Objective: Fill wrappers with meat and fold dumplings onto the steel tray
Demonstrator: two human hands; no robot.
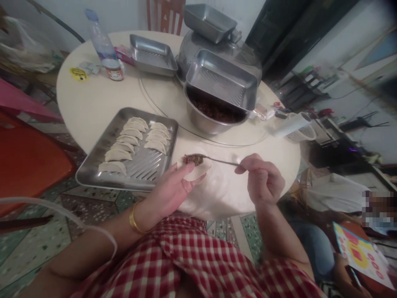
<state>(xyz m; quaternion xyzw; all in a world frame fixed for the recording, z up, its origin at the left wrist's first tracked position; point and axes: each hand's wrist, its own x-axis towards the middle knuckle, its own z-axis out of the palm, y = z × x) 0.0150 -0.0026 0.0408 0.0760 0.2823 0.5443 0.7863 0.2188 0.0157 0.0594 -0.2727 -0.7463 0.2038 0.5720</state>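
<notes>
On the fingers of my left hand (173, 188) lies a round dumpling wrapper (197, 173), my thumb near the filling on it. A spoon (223, 160) is pinched in my right hand (263, 176), its bowl over the wrapper at a dark, chopped filling (192, 159). To the left, a metal tray (142, 174) carries two rows of folded dumplings (118, 155). Beyond my hands stands a steel bowl (204, 126) of dark filling, partly covered by an empty metal tray (220, 82) resting across it.
Further metal trays (155, 58) stand at the back beside a large domed lid (192, 45). A plastic bottle (101, 39) and a jar (113, 69) are at the far left of the round table (93, 103). At right, a person sits near a colourful sheet (356, 252).
</notes>
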